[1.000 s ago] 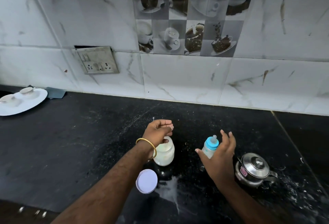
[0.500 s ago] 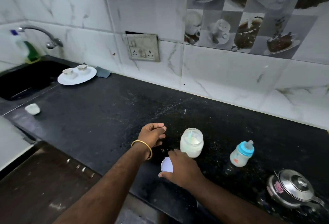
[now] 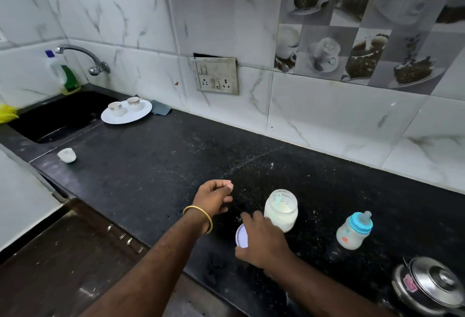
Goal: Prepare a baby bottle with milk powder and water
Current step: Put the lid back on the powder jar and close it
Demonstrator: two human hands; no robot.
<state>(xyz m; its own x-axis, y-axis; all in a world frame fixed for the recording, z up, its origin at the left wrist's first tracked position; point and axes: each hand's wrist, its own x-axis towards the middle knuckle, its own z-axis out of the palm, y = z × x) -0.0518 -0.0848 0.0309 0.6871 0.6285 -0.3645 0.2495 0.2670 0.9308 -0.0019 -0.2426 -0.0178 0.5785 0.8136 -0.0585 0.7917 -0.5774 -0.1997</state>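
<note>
Kitchen corner, white marble-look tiled wall (image 3: 105, 14).
Speckled black stone surface (image 3: 156, 165), black sink (image 3: 57, 115), chrome tap (image 3: 83, 57), grey socket plate (image 3: 217, 75).

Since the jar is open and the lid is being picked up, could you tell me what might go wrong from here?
1. The right hand is on the lid right beside the open jar; a nudge could tip it and spill powder.
2. A scoop sits inside the jar; closing on it may stop the lid seating if it stands too high.
3. The bottle stands upright near the pot; a sweeping forearm might knock it over.
</note>
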